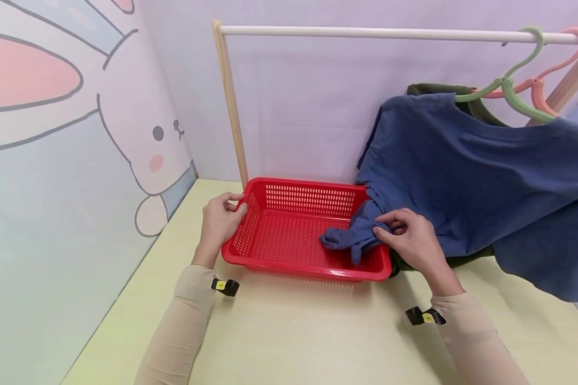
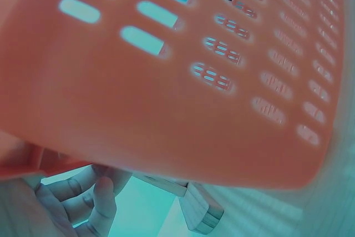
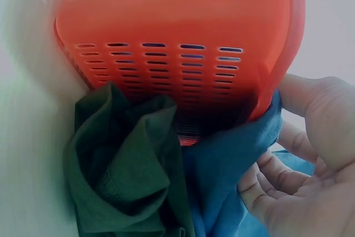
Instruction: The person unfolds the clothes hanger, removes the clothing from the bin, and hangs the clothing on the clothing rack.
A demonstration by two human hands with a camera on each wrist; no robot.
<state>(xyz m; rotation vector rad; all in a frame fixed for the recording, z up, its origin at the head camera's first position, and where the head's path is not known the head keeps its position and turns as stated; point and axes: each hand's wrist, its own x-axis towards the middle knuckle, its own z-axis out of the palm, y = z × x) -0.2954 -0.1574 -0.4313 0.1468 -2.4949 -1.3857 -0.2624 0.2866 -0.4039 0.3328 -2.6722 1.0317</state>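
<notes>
A red plastic basket (image 1: 298, 271) with slotted walls stands on the table beneath a rack. My left hand (image 1: 220, 220) grips its left rim between thumb and fingers. At the opposite rim, my right hand (image 1: 410, 238) pinches a fold of a blue shirt (image 1: 467, 176). That shirt hangs from a green hanger (image 1: 515, 99), and a bunched end of it lies over the right rim into the basket. Behind it hangs a dark green garment (image 3: 127, 170), mostly hidden in the head view; the right wrist view has it bunched beside the basket's outer wall.
The white rail (image 1: 366, 34) runs across the back on wooden legs, one leg (image 1: 232, 107) rising behind the basket's left corner. A pink hanger (image 1: 539, 93) is at the right. A wall (image 1: 77, 214) with a cartoon rabbit borders the pale table (image 1: 289, 331) on the left.
</notes>
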